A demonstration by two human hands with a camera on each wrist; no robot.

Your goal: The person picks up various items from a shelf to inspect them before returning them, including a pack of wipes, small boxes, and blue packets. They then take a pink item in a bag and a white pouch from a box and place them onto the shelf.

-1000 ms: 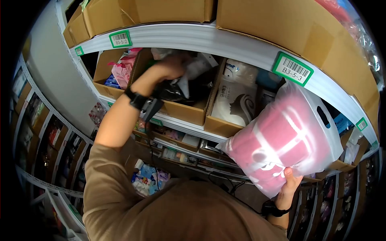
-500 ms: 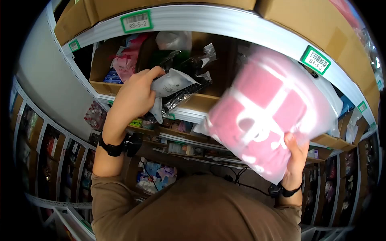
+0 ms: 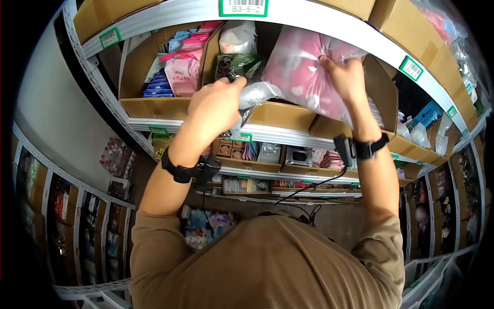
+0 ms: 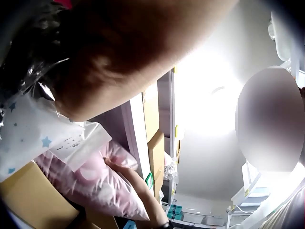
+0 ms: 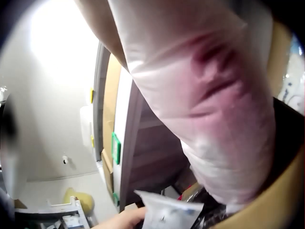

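Note:
My left hand pinches a white plastic packet at the front wall of an open cardboard box. Blue stars show on the packet in the left wrist view, with crinkled dark plastic beside it. In my right hand is a large frosted plastic bag with soft pink-and-white contents. The thumb digs into its face, creasing it. This bag overlaps the box's opening, under the shelf beam above. Behind the left fingers, a dark green packet and a white bagged item sit inside the box.
To the left, another box holds pink bags and blue packets. A white shelf beam with barcode labels runs overhead. Lower shelves carry more boxed goods. A cable hangs near the right wrist.
The right hand has carried the frosted bag left and up, from beside the boxes to the box opening. The left hand, first inside the box, came out with the white packet and moved right.

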